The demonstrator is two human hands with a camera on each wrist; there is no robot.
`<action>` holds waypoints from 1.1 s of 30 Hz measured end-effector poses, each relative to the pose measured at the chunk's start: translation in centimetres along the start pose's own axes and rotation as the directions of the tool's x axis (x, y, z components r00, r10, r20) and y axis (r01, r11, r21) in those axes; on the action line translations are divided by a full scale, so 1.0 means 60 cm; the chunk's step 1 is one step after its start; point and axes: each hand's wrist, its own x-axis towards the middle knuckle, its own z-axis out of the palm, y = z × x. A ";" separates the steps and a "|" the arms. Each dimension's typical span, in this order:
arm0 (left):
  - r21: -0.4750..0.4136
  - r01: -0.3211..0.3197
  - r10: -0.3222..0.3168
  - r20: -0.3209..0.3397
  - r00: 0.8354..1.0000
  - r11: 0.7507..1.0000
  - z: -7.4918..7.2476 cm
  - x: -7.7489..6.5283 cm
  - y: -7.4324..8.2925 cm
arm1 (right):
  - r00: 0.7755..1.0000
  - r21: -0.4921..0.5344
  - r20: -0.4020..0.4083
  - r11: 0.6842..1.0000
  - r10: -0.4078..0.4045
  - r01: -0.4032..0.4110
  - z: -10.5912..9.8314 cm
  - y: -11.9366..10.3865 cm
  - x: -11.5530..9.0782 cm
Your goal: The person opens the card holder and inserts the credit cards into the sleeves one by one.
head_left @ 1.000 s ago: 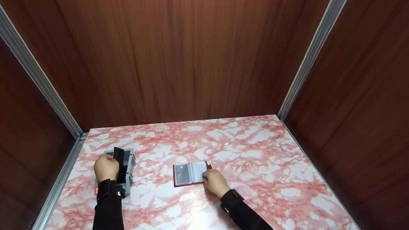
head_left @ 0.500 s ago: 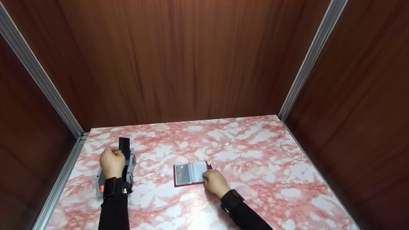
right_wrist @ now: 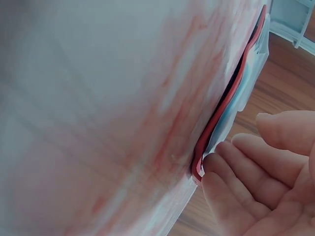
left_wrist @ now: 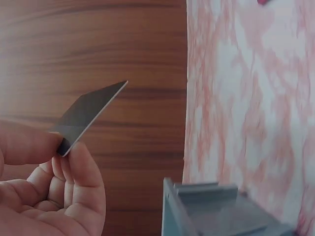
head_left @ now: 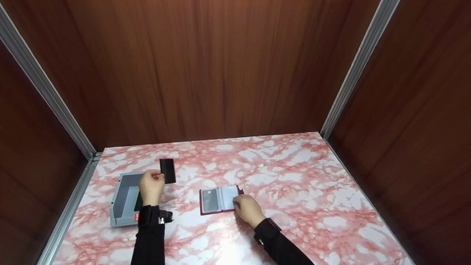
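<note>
Between thumb and fingers my left hand [head_left: 152, 187] pinches a black card [head_left: 167, 171], raised beside the right edge of a grey plastic box [head_left: 114, 206]. The left wrist view shows the card [left_wrist: 88, 110] tilted, with a thin pale edge. A dark red card holder [head_left: 201, 206] lies spread on the table with clear sleeves; a grey card [head_left: 210, 201] fills its left sleeve. At its lower right corner is my right hand [head_left: 248, 209]. Seen from the right wrist, its bent fingertips touch the edge of the card holder [right_wrist: 221, 115], the thumb apart from them.
The grey box has a red label [head_left: 136, 217] at its front, and the left forearm covers part of its right side. Brown wood-grain panels [head_left: 206, 73] with metal corner rails [head_left: 358, 70] enclose the red-and-white marbled table [head_left: 287, 176].
My left hand has lifted the black card out of the grey box and carried it to the right. The right hand and the card holder have stayed in place.
</note>
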 end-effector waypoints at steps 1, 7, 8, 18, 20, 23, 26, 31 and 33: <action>-0.010 0.005 -0.005 0.010 1.000 1.000 0.006 -0.002 0.001 | 1.000 0.010 -0.004 1.000 0.006 -0.006 -0.001 -0.001 0.001; -0.039 0.056 -0.053 0.077 0.996 0.998 0.038 -0.022 0.004 | 0.999 0.091 -0.038 0.996 0.019 -0.016 -0.007 -0.007 0.008; -0.047 0.062 -0.058 0.083 0.995 0.997 0.043 -0.025 0.004 | 0.999 0.106 -0.043 0.994 0.021 -0.016 -0.008 -0.008 0.009; -0.124 0.087 -0.068 0.150 0.986 0.988 0.096 -0.058 0.004 | 0.996 0.249 -0.057 0.967 0.069 -0.053 -0.011 -0.017 0.022; -0.138 0.099 -0.074 0.175 0.982 0.985 0.104 -0.064 0.004 | 0.995 0.286 -0.057 0.956 0.085 -0.065 -0.011 -0.019 0.025; -0.157 0.113 -0.081 0.197 0.977 0.981 0.116 -0.074 0.005 | 0.993 0.334 -0.051 0.939 0.107 -0.084 -0.011 -0.023 0.029; -0.165 0.120 -0.084 0.212 0.974 0.979 0.128 -0.082 0.006 | 0.991 0.353 -0.055 0.931 0.118 -0.092 -0.012 -0.027 0.033; -0.183 0.161 -0.113 0.249 0.962 0.970 0.148 -0.100 0.007 | 0.990 0.367 -0.081 0.927 0.112 -0.075 -0.010 -0.029 0.038; -0.226 0.193 -0.128 0.272 0.954 0.955 0.156 -0.108 0.007 | 0.990 0.376 -0.085 0.924 0.110 -0.071 -0.010 -0.030 0.039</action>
